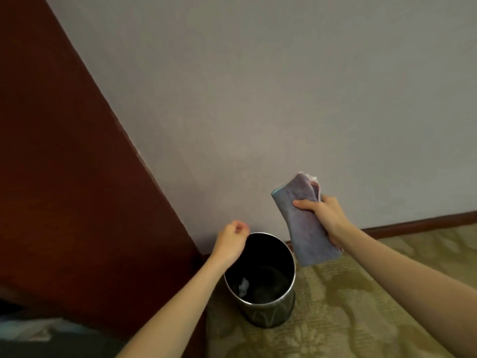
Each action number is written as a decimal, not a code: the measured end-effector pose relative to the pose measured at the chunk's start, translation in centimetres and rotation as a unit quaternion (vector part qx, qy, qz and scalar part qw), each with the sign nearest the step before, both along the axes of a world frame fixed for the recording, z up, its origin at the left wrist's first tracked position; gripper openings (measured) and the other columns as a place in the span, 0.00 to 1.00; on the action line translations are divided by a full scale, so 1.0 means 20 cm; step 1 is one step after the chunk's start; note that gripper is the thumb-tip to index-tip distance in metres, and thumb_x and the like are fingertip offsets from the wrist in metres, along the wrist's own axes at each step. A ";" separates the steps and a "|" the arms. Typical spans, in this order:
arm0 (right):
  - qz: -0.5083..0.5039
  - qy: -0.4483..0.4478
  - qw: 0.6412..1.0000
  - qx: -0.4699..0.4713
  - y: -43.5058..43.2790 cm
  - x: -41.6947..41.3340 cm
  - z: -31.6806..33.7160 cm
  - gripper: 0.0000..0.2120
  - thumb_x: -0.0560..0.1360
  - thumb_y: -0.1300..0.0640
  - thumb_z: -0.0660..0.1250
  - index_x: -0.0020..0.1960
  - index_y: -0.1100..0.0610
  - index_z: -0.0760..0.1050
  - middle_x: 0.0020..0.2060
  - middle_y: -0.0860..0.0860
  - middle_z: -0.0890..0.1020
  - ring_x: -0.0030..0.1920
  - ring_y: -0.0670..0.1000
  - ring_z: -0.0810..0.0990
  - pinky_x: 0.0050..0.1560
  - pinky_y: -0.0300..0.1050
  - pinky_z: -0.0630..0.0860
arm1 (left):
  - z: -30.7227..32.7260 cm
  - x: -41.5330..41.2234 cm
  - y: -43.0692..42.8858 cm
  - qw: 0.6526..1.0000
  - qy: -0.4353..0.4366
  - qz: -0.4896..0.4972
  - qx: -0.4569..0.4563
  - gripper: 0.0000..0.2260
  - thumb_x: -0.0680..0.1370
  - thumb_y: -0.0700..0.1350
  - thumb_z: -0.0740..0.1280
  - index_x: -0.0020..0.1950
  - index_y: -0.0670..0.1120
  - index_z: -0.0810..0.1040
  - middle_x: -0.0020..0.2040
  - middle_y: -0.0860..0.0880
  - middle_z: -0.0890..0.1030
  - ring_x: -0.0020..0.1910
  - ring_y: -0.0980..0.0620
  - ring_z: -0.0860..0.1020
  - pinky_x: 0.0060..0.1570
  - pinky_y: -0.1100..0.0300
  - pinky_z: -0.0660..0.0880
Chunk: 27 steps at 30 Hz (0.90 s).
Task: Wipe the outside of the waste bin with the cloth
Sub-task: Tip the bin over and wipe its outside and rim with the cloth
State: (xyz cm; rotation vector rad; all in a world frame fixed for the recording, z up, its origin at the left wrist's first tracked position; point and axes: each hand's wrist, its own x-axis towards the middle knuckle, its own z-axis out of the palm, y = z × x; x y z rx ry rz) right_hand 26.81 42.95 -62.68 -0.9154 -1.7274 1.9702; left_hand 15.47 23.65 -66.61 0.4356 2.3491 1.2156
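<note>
A round metal waste bin [268,312] stands upright on the carpet in the corner, its dark inside open to view with a small white scrap at the bottom. My left hand [232,241] hovers at the bin's far left rim, fingers curled into a loose fist with nothing visible in it. My right hand [325,213] is raised to the right of the bin and grips a folded bluish-purple cloth [307,223], which hangs just above and beside the bin's right rim, apart from it.
A dark red-brown wooden panel [77,177] rises close on the bin's left. A pale wall [284,99] with a dark baseboard [413,223] is behind. Patterned olive carpet [348,319] spreads to the right and front. A blurred pale object [31,329] lies at bottom left.
</note>
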 end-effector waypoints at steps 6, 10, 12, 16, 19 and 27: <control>-0.030 0.013 0.999 -0.005 0.07 0.00 -0.51 0.06 0.64 0.60 0.75 0.39 0.57 0.79 0.28 0.48 0.84 0.30 0.46 0.83 0.26 0.36 0.74 | -0.47 0.02 0.03 0.999 0.029 -0.024 -0.001 0.05 0.77 0.44 0.63 0.45 0.53 0.78 0.49 0.49 0.82 0.49 0.51 0.80 0.53 0.57 0.75; -0.036 0.011 0.999 0.008 0.14 0.03 -0.76 0.07 0.65 0.60 0.75 0.41 0.59 0.79 0.33 0.52 0.84 0.33 0.49 0.83 0.30 0.39 0.75 | -0.73 0.04 0.05 0.995 0.054 -0.078 -0.010 0.07 0.78 0.46 0.64 0.54 0.48 0.78 0.48 0.54 0.79 0.49 0.57 0.77 0.43 0.68 0.69; -0.041 0.007 0.999 0.013 0.18 0.04 -0.88 0.08 0.65 0.59 0.75 0.42 0.59 0.79 0.34 0.53 0.84 0.34 0.51 0.83 0.32 0.41 0.75 | -0.83 0.06 0.06 0.993 0.059 -0.104 -0.016 0.08 0.78 0.47 0.64 0.56 0.49 0.77 0.50 0.54 0.79 0.50 0.57 0.77 0.44 0.70 0.70; -0.050 -0.012 0.999 0.016 0.21 0.10 -1.10 0.11 0.63 0.55 0.76 0.42 0.58 0.80 0.33 0.52 0.85 0.35 0.51 0.84 0.33 0.42 0.75 | -0.99 0.12 0.04 0.976 0.110 -0.171 -0.083 0.12 0.79 0.51 0.61 0.60 0.49 0.75 0.56 0.52 0.78 0.53 0.55 0.77 0.56 0.54 0.76; -0.060 -0.027 0.998 0.011 0.20 0.15 -1.24 0.11 0.62 0.54 0.77 0.41 0.57 0.80 0.33 0.52 0.85 0.35 0.51 0.84 0.33 0.43 0.75 | -1.06 0.17 -0.01 0.961 0.147 -0.207 -0.115 0.15 0.79 0.57 0.58 0.60 0.52 0.74 0.56 0.53 0.77 0.53 0.54 0.76 0.55 0.51 0.76; -0.109 -0.069 0.992 -0.004 0.05 0.33 -1.57 0.11 0.59 0.52 0.77 0.36 0.57 0.81 0.31 0.52 0.84 0.33 0.51 0.84 0.34 0.44 0.76 | -1.14 0.31 -0.13 0.825 0.424 -0.336 -0.161 0.19 0.79 0.63 0.47 0.46 0.52 0.70 0.43 0.52 0.80 0.42 0.51 0.80 0.37 0.52 0.75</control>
